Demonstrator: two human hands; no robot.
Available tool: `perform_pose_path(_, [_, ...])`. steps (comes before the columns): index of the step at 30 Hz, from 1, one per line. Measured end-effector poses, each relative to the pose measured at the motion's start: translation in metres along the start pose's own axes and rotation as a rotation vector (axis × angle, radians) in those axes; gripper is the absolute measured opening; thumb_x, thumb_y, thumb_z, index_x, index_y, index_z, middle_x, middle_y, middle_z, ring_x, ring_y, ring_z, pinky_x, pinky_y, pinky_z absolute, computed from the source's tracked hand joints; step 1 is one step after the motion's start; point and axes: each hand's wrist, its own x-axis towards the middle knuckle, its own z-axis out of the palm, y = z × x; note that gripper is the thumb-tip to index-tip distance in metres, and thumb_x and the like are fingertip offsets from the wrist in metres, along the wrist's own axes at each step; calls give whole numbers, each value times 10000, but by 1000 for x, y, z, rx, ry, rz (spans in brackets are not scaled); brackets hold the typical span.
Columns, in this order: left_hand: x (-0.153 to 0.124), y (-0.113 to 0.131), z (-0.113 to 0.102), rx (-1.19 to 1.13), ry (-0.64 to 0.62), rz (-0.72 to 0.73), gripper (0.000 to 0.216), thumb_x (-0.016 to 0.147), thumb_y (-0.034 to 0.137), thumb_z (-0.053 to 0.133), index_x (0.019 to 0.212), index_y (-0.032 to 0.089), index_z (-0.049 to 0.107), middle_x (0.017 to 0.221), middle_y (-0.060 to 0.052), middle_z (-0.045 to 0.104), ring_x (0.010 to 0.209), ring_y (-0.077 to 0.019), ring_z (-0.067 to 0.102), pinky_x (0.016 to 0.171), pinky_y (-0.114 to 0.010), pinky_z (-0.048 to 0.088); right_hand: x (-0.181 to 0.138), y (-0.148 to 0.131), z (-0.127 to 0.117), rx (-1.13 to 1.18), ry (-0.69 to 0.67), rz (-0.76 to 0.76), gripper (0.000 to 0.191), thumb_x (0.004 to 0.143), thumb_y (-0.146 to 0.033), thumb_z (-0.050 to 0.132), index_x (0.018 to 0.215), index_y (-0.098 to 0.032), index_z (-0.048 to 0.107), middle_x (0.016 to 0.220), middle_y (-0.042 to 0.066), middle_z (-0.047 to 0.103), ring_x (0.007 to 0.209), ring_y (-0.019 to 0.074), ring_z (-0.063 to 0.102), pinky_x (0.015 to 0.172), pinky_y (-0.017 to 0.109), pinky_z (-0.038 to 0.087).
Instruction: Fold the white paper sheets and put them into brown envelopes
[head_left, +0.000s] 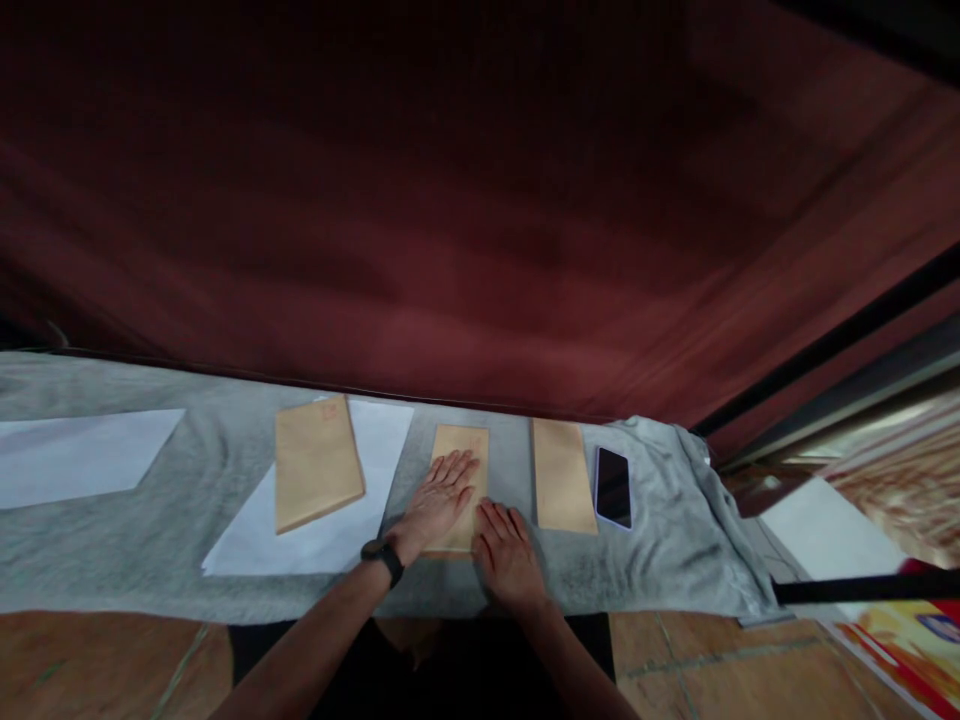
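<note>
On the cloth-covered surface (150,540), the middle envelope (461,440) was pressed under the left hand (439,500) and right hand (510,555), fingers flat, nothing clasped; the left envelope (315,460) and right envelope (562,475) lay untouched.

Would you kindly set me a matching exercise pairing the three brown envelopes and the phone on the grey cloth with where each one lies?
Things:
1. left envelope
2. middle envelope
3. right envelope
4. phone

Places:
A. under the flat left hand
B. on a white sheet
C. furthest right on the grey cloth
D. uncovered, just left of the phone

Pairs: 1-B, 2-A, 3-D, 4-C.
</note>
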Motion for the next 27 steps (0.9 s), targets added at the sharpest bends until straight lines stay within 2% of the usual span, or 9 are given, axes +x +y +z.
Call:
perform_pose_path(4, [19, 6, 1, 9, 13, -7, 523, 1017, 342, 384, 1532, 270, 444, 1630, -43, 409, 1536, -262, 309, 1265, -531, 202, -21, 1, -9, 14, 73, 41, 492, 1017, -218, 466, 1503, -291, 501, 1459, 50, 612, 1363, 252, 557, 1237, 517, 308])
perform_pose_path(8, [25, 10, 4, -8, 39, -21, 525, 1013, 336, 390, 1530, 256, 445, 1617, -51, 433, 1532, -272, 314, 1266, -541, 194, -26, 2, -9, 7, 123, 99, 483, 1016, -237, 471, 1497, -269, 502, 1452, 67, 617, 1360, 263, 558, 1240, 513, 299])
perform_pose_path(14, [25, 12, 4, -32, 60, -18, 509, 1001, 315, 420, 1504, 257, 472, 1595, -44, 467, 1523, -281, 325, 1263, -543, 198, -28, 9, -10, -25, 61, 37, 476, 996, -163, 407, 1455, -193, 529, 1448, 98, 615, 1373, 225, 546, 1221, 483, 354])
perform_pose_path(17, [25, 12, 3, -42, 49, -15, 494, 997, 306, 422, 1481, 241, 499, 1596, -53, 464, 1523, -295, 320, 1259, -562, 198, -29, 12, -12, -25, 50, 22, 528, 958, -146, 422, 1475, -207, 510, 1443, 95, 619, 1373, 224, 547, 1206, 479, 387])
perform_pose_path(20, [25, 12, 1, -53, 40, -2, 483, 994, 304, 428, 1470, 275, 506, 1602, -36, 457, 1529, -292, 309, 1255, -572, 203, -30, 13, -13, -22, 40, 26, 570, 930, -154, 446, 1493, -225, 496, 1443, 92, 618, 1371, 230, 550, 1198, 478, 404])
perform_pose_path(27, [15, 13, -6, -86, 27, 42, 498, 1003, 320, 410, 1496, 290, 472, 1584, -23, 483, 1517, -264, 334, 1260, -552, 208, -29, 12, -13, -6, 60, 51, 517, 936, -169, 440, 1442, -193, 542, 1430, 113, 624, 1350, 233, 562, 1189, 480, 402])
